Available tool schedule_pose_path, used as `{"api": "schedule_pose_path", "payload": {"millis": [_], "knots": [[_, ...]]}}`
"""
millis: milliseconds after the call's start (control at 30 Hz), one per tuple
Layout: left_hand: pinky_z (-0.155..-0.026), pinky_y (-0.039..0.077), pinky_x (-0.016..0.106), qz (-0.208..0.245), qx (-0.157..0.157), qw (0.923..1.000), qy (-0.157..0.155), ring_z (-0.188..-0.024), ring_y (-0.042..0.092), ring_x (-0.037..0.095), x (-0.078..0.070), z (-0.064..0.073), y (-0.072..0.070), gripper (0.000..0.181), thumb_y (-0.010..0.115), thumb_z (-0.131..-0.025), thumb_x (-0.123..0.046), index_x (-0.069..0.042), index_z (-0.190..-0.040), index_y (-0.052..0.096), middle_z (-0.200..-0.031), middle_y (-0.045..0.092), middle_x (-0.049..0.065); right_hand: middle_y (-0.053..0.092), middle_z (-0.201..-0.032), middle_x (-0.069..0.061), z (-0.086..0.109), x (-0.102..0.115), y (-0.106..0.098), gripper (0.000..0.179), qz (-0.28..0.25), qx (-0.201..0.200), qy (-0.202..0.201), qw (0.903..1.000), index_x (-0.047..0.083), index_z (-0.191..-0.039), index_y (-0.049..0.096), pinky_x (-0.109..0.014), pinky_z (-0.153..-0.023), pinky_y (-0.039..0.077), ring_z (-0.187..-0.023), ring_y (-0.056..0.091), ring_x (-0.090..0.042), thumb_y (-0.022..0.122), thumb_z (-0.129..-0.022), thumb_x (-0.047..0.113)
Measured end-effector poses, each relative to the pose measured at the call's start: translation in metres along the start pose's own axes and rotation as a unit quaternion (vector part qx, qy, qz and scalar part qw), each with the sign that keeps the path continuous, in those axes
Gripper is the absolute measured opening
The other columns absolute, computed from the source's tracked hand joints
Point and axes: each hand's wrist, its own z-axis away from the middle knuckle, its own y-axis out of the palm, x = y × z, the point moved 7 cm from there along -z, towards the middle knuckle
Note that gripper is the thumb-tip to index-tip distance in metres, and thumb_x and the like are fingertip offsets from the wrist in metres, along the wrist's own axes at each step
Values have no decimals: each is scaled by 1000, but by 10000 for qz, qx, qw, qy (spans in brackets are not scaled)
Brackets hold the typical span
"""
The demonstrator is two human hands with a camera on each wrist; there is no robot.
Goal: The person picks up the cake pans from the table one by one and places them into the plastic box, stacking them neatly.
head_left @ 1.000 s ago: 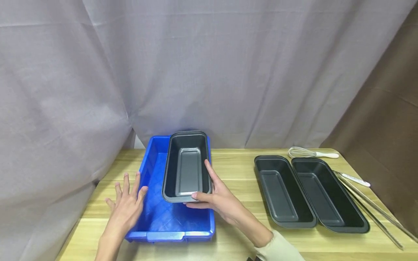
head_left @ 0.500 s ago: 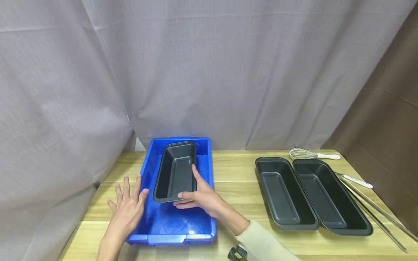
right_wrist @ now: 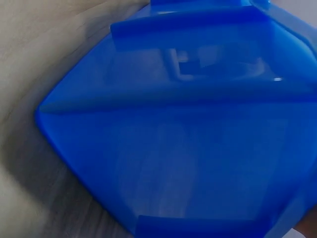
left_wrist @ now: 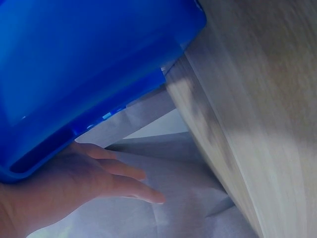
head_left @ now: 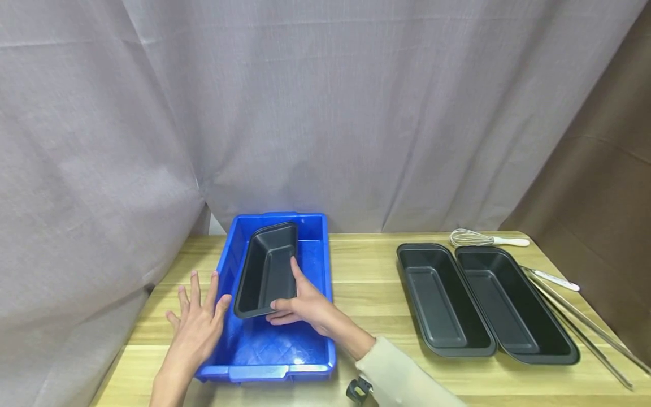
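Note:
In the head view, my right hand [head_left: 310,308] grips the near right corner of a dark loaf pan [head_left: 272,265], thumb on the rim and other fingers beneath. The pan is tilted, its left side lower, inside the left part of a blue plastic bin [head_left: 285,345]. Whether it touches the bin floor, I cannot tell. With fingers spread straight, my left hand [head_left: 195,328] rests against the bin's left edge. The left wrist view has the left hand [left_wrist: 94,181] beside the bin wall [left_wrist: 89,64]. Bin walls [right_wrist: 188,148] fill most of the right wrist view.
Two more loaf pans [head_left: 434,305] [head_left: 516,311] lie side by side on the right of the wooden table [head_left: 361,282]. Behind them is a whisk [head_left: 483,238]. Long metal utensils, one with a white handle [head_left: 556,280], lie at the far right. A grey curtain [head_left: 325,113] hangs behind.
My right hand has carried the loaf pan left and down from above the bin's right side into its left part, tilting it. The left hand has stayed at the bin's edge.

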Motion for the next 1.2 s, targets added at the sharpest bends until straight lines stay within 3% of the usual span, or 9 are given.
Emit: {"api": "schedule_pose_path", "payload": {"millis": [200, 400, 467, 633, 733, 867, 967, 1133, 1200], "knots": [[-113, -4, 96, 7, 66, 10000, -23, -159, -7, 70, 1, 0, 0, 71, 30, -120, -46, -5, -176, 14, -179, -11, 35, 66, -126, -45, -4, -5, 2, 114, 357, -116, 89, 9993, 17, -175, -17, -61, -96, 62, -116, 68, -68, 61, -100, -17], [-114, -5, 95, 32, 108, 9999, 2, -159, -9, 70, 0, -1, 0, 72, 30, -121, -47, -5, -176, 12, -178, -13, 34, 43, -155, -51, -7, -7, 1, 116, 1096, -415, 243, 9928, 9, -174, -17, -53, -83, 67, -101, 77, -57, 67, -98, -16], [-114, -6, 95, 11, 126, 9999, 12, -159, -9, 70, 0, -1, 0, 72, 30, -120, -47, -5, -176, 11, -178, -13, 35, 44, -156, -49, -6, -6, 1, 115, 1502, -517, 354, 9867, 6, -174, -15, -49, -77, 68, -92, 81, -50, 70, -99, -13], [-113, -7, 95, -64, 188, 9998, 21, -158, -11, 71, 1, 0, 1, 74, 29, -120, -49, -5, -176, 11, -178, -15, 35, 75, -113, -37, -4, -1, 0, 113, 2401, -620, 552, 9672, -1, -173, -12, -44, -70, 67, -81, 83, -41, 75, -101, -3], [-113, -8, 95, -129, 191, 9997, 15, -158, -12, 71, 1, 0, 1, 75, 29, -120, -52, -6, -176, 10, -178, -15, 34, 60, -142, -46, -3, 3, -1, 111, 2787, -715, 625, 9557, -5, -173, -5, -42, -70, 67, -79, 82, -40, 78, -100, -2], [-113, -9, 94, -149, 205, 9997, -3, -158, -14, 70, 0, 1, 1, 76, 29, -119, -53, -6, -176, 10, -179, -15, 33, 1, -173, -46, -2, 4, -4, 105, 3476, -873, 801, 9301, -8, -173, 6, -39, -69, 67, -77, 82, -35, 80, -99, 5], [-114, -9, 94, -125, 210, 9997, -16, -159, -14, 69, -1, 0, 0, 76, 29, -119, -52, -6, -176, 10, -179, -15, 33, 3, -174, -46, -3, 5, -4, 101, 3924, -905, 872, 9112, -9, -172, 13, -37, -70, 66, -74, 81, -32, 81, -100, 9], [-114, -9, 94, -111, 219, 9997, -18, -159, -12, 70, -1, -1, 0, 74, 32, -120, -49, -6, -176, 10, -179, -15, 33, 6, -174, -45, -3, 6, -4, 98, 4351, -858, 937, 8914, -7, -172, 17, -39, -73, 66, -75, 81, -31, 80, -101, 16], [-114, -9, 94, -94, 220, 9997, -31, -159, -11, 70, 1, 1, 1, 74, 33, -120, -49, -6, -176, 11, -179, -14, 34, 13, -174, -43, 1, 12, -3, 95, 4704, -835, 884, 8740, -5, -173, 18, -43, -91, 65, -89, 82, -33, 77, -105, 26]]}}
